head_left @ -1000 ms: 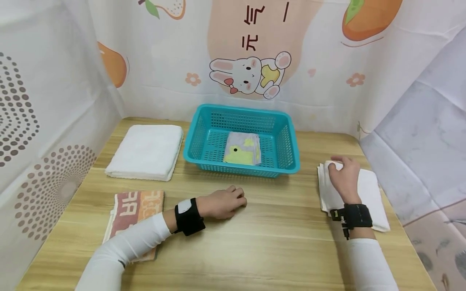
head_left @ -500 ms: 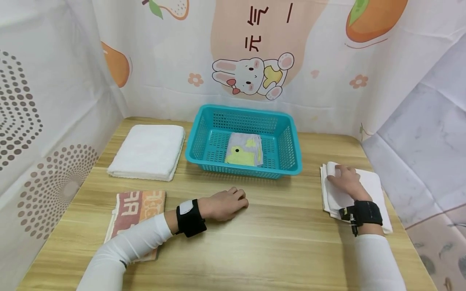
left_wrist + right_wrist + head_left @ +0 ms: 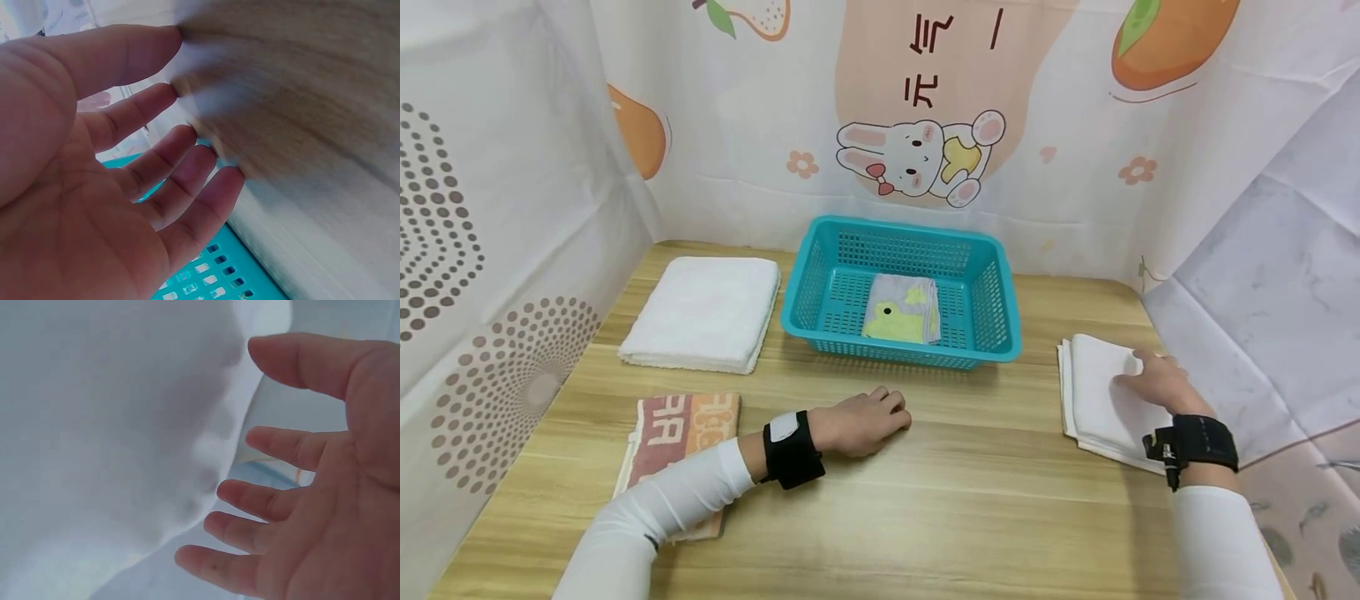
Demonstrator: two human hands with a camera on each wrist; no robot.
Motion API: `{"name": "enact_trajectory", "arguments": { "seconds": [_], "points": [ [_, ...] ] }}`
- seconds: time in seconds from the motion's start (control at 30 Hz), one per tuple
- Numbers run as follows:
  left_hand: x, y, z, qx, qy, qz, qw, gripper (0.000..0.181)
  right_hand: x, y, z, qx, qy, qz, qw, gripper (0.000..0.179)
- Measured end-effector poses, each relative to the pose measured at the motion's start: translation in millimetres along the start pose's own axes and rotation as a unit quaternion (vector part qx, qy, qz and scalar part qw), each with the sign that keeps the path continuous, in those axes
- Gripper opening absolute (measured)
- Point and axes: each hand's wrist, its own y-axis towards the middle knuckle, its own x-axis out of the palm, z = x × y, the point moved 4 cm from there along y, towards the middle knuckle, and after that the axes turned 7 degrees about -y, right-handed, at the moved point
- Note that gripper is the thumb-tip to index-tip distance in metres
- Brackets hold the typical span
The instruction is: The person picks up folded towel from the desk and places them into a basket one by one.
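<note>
My left hand (image 3: 862, 422) rests with its fingertips on the wooden table (image 3: 925, 517), fingers relaxed and nothing held, as the left wrist view also shows. Over the right part of a folded white towel (image 3: 1101, 400) hovers my right hand (image 3: 1157, 382). Its fingers are spread and slightly bent, with nothing between them. In the right wrist view the white cloth (image 3: 125, 425) lies just past the fingertips. The towel is folded in layers at the table's right side, its right part hidden by the hand and wrist.
A teal basket (image 3: 805, 333) at the back middle holds a folded grey cloth (image 3: 902, 308) with a yellow-green duck print. At left lie a thick folded white towel (image 3: 703, 312) and a red and orange patterned towel (image 3: 681, 429), partly under the left forearm. Printed curtains (image 3: 737, 125) enclose the table.
My right hand has moved rightward and slightly nearer across the white towel, from its left edge toward its right side. The left hand stays in place.
</note>
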Motion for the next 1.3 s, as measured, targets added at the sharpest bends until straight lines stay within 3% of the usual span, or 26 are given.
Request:
{"name": "enact_trajectory", "arguments": {
  "seconds": [0.23, 0.57, 1.3],
  "points": [
    [0.4, -0.3, -0.1, -0.005, -0.001, -0.004, 1.0, 0.021, 6, 4.5, 15, 0.017, 0.01, -0.033, 0.9993, 0.089],
    [4.0, 0.0, 1.9, -0.002, 0.004, -0.002, 1.0, 0.02, 17, 8.9, 19, 0.007, 0.018, -0.087, 0.996, 0.093],
    [0.9, -0.1, -0.1, -0.009, -0.014, -0.003, 0.9999, 0.021, 23, -6.4, -1, -0.021, -0.029, -0.088, 0.9955, 0.087]
  ]
}}
